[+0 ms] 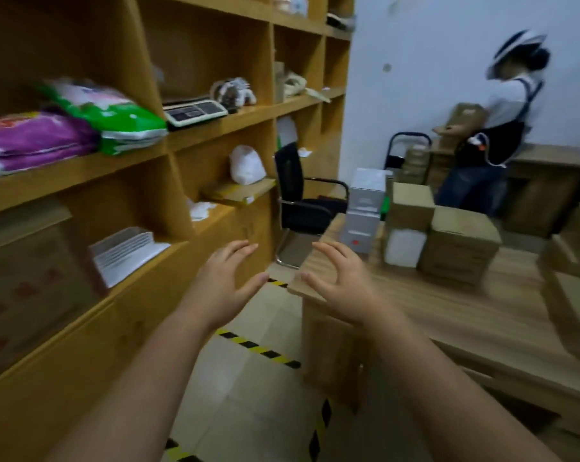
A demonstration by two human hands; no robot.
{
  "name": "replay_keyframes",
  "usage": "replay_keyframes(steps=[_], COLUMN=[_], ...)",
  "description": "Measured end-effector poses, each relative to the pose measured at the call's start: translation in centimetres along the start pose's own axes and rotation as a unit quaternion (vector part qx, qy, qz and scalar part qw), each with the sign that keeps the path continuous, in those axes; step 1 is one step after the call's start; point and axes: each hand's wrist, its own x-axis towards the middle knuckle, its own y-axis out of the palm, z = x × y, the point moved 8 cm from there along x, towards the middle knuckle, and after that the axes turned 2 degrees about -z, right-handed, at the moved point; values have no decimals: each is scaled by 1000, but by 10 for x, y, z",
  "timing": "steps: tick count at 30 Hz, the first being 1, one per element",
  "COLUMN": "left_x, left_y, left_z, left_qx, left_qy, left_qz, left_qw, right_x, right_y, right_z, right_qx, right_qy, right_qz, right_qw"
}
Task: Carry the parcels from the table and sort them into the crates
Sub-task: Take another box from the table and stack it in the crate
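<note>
Parcels [448, 241] sit on the table [448, 311], beyond both empty hands.

Brown cardboard and grey parcels [448, 241] stacked upright on the wooden table [432, 305].

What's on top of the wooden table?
On the table sit stacked parcels: brown cardboard boxes, a stack of grey boxes and a white parcel. Whatever lies behind the stacks is covered. Both hands, left and right, hold nothing.

Brown parcels [458, 245], wood-grain table [448, 305], yellow-black striped floor tape [258, 350].
</note>
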Motion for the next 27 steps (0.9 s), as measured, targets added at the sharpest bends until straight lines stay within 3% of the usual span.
replay_keyframes(steps=[9,16,27], left_x=[134,224,235], left_y=[146,233,346], left_z=[-93,-192,-378], left_qx=[-72,-128,-206], left_qy=[129,236,340], left_qz=[114,175,284], left_qw=[982,947,873], right_x=[24,22,-64], right_y=[-90,-178,-319], right_z=[-154,-234,-331], right_qx=[-55,-109,-155], right_qy=[143,256,345], right_qz=[-76,-170,-272], right_qw=[985,945,885])
